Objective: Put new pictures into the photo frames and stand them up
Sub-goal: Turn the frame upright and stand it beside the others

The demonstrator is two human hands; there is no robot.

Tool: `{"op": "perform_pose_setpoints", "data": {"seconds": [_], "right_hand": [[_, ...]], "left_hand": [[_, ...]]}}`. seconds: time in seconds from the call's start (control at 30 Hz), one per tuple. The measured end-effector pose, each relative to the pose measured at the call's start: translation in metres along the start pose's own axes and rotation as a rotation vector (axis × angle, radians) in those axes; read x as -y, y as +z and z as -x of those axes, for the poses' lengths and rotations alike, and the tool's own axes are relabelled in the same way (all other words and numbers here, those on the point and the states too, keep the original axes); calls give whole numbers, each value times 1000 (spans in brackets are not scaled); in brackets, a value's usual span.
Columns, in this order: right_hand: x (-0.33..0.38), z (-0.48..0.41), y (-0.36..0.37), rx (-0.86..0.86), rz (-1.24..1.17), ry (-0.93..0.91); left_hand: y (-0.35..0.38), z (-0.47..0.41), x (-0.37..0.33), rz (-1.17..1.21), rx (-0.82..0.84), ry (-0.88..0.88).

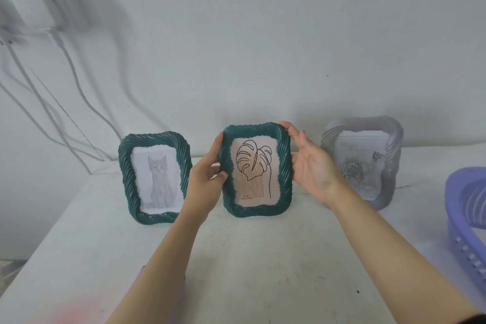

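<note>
Upright in the middle of the worktop, bottom edge on it: green leaf frame. Left grip clamped on its left edge, thumb in front, fingers behind. Right grip apart, straight fingers laid against its right edge. Just left, standing: green cat frame. Further right, by the wall: grey rose frame. Far right: purple basket.

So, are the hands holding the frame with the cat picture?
No, the left hand grips and the right hand touches the leaf frame; the cat frame stands beside it.
</note>
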State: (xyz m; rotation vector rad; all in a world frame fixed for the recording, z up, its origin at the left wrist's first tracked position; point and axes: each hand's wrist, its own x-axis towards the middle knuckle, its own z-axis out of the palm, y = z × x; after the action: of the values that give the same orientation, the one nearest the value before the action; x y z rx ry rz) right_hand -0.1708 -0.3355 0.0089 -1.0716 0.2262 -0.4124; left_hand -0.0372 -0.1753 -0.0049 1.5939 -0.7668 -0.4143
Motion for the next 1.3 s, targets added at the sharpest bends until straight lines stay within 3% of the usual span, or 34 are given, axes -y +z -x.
{"op": "perform_pose_setpoints", "data": {"seconds": [0.2,0.37,0.5,0.63,0.77,0.83,0.93,1.03,1.13,1.3], "right_hand": [[0,6,0,-26,318,-36],[2,22,2,-200,629,-151],[4,51,-3,-331,764,-302],[7,84,-15,-578,857,-517],[3,104,-41,-843,1028,-596],[1,107,-55,-919,1008,-495],[2,110,-67,-903,760,-229],[3,114,-73,-868,635,-164],[7,123,-69,-884,628,-209],[9,151,-54,-752,548,-238]], "left_hand": [[-1,2,3,-6,11,4],[2,6,-1,-73,37,34],[12,15,-5,-357,-29,128],[39,33,-14,-577,-179,322],[73,45,-18,-469,22,491],[92,48,-21,-389,182,418],[117,48,-18,-344,374,253],[133,44,-18,-265,479,122],[139,44,-26,-165,397,16],[120,62,-37,-47,266,24]]}}
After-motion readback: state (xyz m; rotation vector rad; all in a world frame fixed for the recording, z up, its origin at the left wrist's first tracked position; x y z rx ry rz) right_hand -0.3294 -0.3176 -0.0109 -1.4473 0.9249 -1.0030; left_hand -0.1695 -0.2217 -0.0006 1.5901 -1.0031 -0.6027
